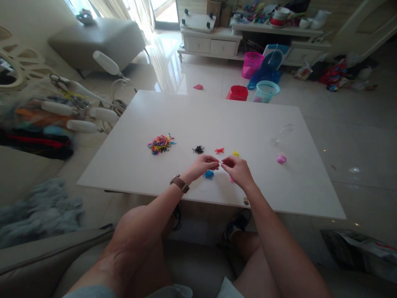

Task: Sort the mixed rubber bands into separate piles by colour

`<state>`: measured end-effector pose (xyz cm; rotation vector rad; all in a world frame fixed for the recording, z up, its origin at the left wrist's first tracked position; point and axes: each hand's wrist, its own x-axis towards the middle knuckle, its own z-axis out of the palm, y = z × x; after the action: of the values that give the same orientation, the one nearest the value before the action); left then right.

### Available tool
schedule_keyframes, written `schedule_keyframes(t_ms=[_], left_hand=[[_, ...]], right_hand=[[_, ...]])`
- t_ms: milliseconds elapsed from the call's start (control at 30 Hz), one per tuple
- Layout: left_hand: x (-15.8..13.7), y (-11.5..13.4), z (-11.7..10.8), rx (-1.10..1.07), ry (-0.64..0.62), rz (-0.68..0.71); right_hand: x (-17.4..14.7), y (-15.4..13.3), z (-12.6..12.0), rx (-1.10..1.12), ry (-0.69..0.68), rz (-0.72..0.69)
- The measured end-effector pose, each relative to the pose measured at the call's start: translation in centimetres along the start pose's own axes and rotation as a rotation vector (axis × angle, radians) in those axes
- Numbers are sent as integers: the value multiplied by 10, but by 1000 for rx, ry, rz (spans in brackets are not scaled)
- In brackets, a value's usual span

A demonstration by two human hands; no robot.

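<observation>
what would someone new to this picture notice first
The multicoloured pile of small pieces on the left part of the white table probably catches the eye first. Next come the left hand and right hand, fingertips close together, with the black pile, red pile and blue pile around them. A pink round object lies toward the table's right side.
</observation>
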<state>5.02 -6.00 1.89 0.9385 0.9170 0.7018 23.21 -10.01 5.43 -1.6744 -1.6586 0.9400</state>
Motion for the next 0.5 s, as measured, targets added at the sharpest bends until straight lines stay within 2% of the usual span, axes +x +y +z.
schedule_keyframes(t_ms=[267,500], left_hand=[[-2,1,1,5,14,-27],[0,-1,-3,17,44,-55]], right_hand=[[0,-3,-4,-69,23,-47],[4,10,-20,-304,42,73]])
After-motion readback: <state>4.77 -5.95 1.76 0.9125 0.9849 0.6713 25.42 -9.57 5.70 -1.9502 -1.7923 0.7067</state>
